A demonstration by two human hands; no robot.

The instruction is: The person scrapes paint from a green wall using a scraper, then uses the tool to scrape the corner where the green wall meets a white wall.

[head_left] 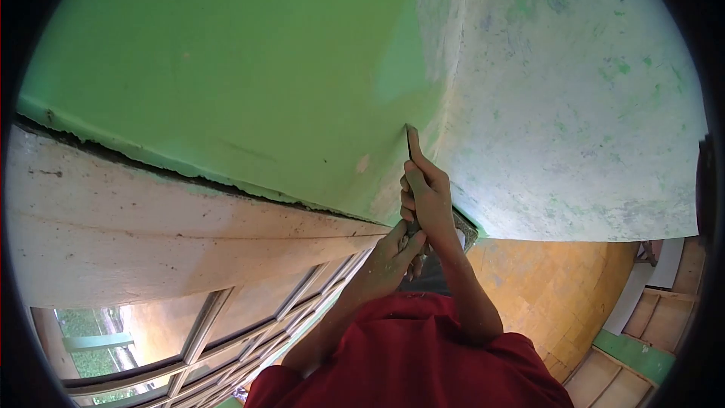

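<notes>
A thin scraper stands edge-on with its tip against the green wall, close to the corner. My right hand is closed around its upper part, the index finger stretched along the blade. Lower down, my left hand is closed at the handle end, just below the right hand. Most of the handle is hidden by my fingers. Beside the blade the green paint gives way to a pale, patchy strip along the corner.
To the right is a whitish wall with green specks. A cracked, dark gap separates the green wall from a pale beam. Framed windows lie lower left. An orange tiled floor and wooden panels show lower right.
</notes>
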